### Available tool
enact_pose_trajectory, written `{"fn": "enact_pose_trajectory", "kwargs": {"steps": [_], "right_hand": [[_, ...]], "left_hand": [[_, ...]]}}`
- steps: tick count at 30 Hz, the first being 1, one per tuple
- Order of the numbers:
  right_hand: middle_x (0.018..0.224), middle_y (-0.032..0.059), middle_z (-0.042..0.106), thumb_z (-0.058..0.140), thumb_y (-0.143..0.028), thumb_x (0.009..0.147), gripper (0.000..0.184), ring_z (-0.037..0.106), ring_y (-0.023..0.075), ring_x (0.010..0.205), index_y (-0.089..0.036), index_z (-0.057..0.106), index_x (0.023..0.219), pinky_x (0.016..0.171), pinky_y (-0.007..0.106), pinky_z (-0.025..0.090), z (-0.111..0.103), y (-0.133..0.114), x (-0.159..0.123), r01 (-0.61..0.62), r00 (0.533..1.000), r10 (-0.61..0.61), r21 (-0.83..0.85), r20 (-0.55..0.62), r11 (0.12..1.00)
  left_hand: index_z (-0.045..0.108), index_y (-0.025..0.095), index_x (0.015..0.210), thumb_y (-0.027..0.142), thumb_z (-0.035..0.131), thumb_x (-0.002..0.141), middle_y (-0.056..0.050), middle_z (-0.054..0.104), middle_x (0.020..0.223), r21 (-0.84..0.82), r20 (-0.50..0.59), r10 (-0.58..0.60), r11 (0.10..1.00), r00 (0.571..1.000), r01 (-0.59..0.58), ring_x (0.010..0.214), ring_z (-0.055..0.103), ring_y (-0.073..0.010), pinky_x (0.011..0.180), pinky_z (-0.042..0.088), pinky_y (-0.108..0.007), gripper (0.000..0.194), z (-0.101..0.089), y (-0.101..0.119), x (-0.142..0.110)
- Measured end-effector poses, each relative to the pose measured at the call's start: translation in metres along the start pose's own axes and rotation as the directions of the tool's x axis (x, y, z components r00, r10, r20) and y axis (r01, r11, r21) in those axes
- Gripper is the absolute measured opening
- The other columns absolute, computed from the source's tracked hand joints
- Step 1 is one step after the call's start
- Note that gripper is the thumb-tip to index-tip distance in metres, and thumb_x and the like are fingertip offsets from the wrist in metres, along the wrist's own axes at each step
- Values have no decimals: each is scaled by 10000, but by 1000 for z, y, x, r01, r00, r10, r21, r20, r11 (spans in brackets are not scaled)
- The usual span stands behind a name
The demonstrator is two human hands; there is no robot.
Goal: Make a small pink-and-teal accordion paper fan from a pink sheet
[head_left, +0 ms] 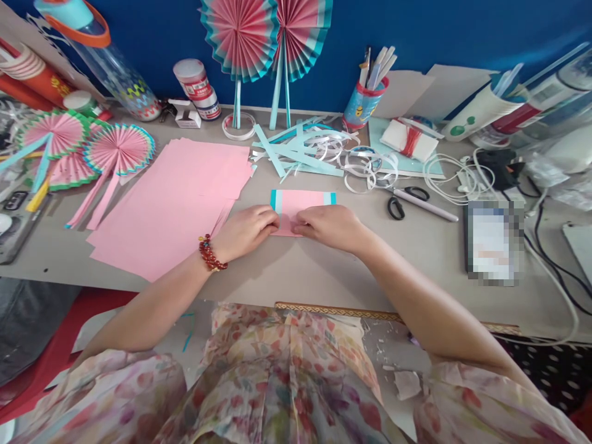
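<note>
A small pink paper sheet with teal edge strips point(303, 202) lies on the grey table, partly folded at its near edge. My left hand point(245, 231), with a red bead bracelet at the wrist, pinches the near left part of the sheet. My right hand point(329, 226) pinches the near right part, fingertips close to those of the left. Both hands are closed on the paper's folded edge, which they partly hide.
A stack of pink paper sheets point(176, 200) lies to the left. Finished paper fans point(118, 150) rest at far left and others stand at the back point(266, 34). Teal and white strips point(319, 151), scissors point(414, 202), a pen cup point(365, 102), cables and a phone point(493, 242) lie right.
</note>
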State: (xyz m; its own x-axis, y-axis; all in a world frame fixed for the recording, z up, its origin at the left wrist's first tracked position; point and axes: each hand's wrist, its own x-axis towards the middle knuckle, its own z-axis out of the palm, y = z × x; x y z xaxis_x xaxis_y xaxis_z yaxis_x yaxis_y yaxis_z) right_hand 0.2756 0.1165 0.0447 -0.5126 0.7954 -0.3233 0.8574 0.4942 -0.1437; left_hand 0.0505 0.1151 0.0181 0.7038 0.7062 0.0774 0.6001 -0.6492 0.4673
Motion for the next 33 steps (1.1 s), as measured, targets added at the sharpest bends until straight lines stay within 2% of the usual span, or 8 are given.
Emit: {"fn": "enact_pose_trajectory", "kwargs": {"steps": [12, 33], "right_hand": [[1053, -12, 728, 483, -383, 1002, 237, 638, 169, 950, -248, 676, 979, 571, 256, 246, 1, 1, 0, 37, 999, -36, 58, -23, 998], [1053, 11, 729, 472, -394, 1002, 253, 644, 173, 945, -236, 667, 969, 572, 266, 257, 3, 0, -3, 52, 997, -50, 39, -51, 998]], "left_hand": [[602, 169, 936, 199, 418, 995, -54, 603, 943, 60, 2, 6, 998, 1000, -6, 895, 574, -201, 793, 446, -313, 196, 2, 1, -1], [600, 173, 928, 181, 437, 984, -51, 605, 925, 58, -8, 13, 998, 1000, -13, 886, 584, -200, 768, 442, -301, 173, 1, 3, -1]]}}
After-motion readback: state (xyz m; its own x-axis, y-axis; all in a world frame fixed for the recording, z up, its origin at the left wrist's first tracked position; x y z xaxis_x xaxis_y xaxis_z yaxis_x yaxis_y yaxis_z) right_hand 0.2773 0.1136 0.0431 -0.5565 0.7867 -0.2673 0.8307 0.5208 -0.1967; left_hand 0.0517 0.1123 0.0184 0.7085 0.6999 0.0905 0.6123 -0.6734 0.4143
